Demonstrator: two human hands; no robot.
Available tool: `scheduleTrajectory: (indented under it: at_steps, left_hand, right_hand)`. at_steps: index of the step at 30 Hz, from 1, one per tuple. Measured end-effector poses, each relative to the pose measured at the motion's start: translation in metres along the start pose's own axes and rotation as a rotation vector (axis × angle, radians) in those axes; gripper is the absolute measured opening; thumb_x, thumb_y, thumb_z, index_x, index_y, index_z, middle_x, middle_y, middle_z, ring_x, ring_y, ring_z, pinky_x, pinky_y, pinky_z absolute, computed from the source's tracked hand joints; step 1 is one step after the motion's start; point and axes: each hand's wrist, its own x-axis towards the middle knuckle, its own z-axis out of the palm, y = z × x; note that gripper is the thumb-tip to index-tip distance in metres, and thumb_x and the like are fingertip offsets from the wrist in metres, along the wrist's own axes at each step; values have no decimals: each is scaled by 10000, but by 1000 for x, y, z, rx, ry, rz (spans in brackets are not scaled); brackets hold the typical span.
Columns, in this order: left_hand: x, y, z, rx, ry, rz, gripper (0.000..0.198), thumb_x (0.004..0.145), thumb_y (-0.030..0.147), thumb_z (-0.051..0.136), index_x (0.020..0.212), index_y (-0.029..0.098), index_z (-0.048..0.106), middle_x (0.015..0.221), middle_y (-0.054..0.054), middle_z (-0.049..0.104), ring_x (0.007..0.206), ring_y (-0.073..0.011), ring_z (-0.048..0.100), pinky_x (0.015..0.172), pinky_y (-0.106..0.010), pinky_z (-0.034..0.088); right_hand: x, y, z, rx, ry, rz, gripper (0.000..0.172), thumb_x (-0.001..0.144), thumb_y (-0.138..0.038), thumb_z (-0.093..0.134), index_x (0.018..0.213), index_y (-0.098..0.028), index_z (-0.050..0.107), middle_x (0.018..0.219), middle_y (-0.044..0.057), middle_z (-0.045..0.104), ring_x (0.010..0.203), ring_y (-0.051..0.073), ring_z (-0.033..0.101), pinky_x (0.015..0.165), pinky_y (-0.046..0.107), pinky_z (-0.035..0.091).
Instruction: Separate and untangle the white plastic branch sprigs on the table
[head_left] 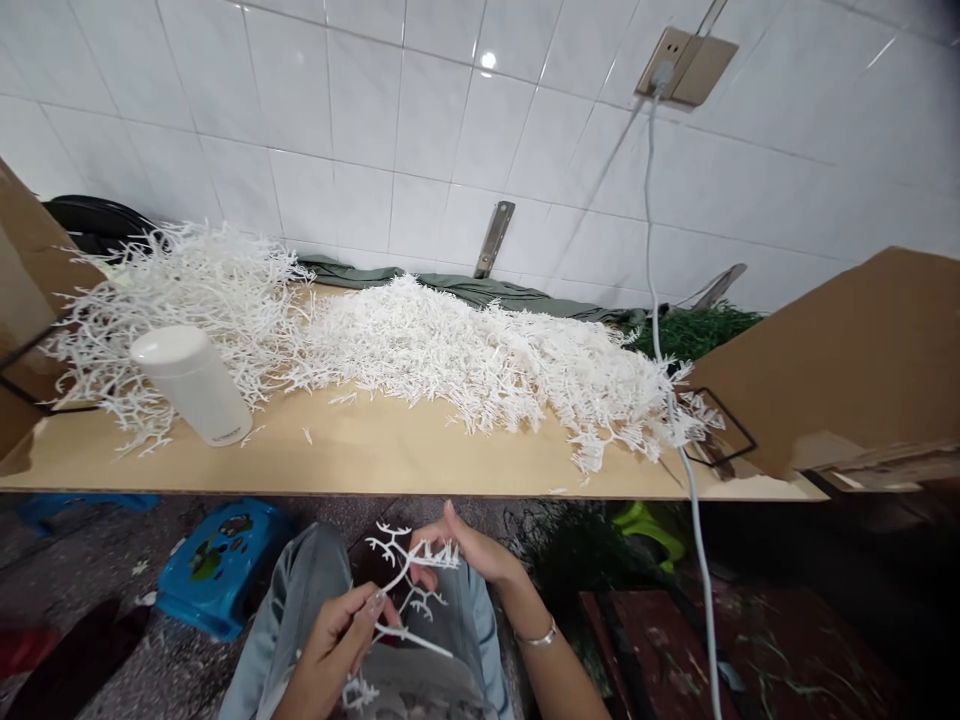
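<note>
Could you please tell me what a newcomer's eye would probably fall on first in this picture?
Most likely the long heap of white branching pieces spread along the board. Next, perhaps, the pale bottle standing before the heap's left part. Then, below the board's near edge, the left hand holding white branched sprigs, with the right hand close by their upper part.

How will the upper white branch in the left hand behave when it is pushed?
The upper white branch looks light, given its thin stem. It seems fairly stiff: its tips spread without drooping. Its slender forks might snag.
</note>
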Motion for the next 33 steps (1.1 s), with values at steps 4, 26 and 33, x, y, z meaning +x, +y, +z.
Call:
scheduleTrajectory:
  at_steps: [4, 26, 33]
  left_hand:
    - [2, 1, 0, 48, -38, -34, 553, 863, 633, 405, 771, 143, 646, 433, 75, 265, 426, -87, 244, 457, -216, 206]
    - [15, 0, 2, 55, 3, -104, 646, 752, 758, 436, 698, 141, 620, 410, 85, 262, 411, -88, 241, 464, -232, 206]
    - [12, -3, 0, 32, 24, -113, 650, 732, 773, 446, 685, 145, 610, 401, 89, 259, 404, -90, 228, 461, -240, 198]
  right_hand:
    - [-2, 0, -4, -48, 127, -9, 921, 736, -854, 6, 766, -147, 596, 676, 44, 544, 623, 143, 477, 653, 293, 382]
    - [-6, 7, 6, -260, 142, 140, 660, 900, -704, 179, 572, -180, 410, 477, -37, 380, 457, 91, 350, 506, 247, 304]
    - [3, 8, 15, -174, 241, 66, 550, 814, -674, 501, 604, -181, 379, 527, -71, 299, 494, 63, 259, 470, 237, 180]
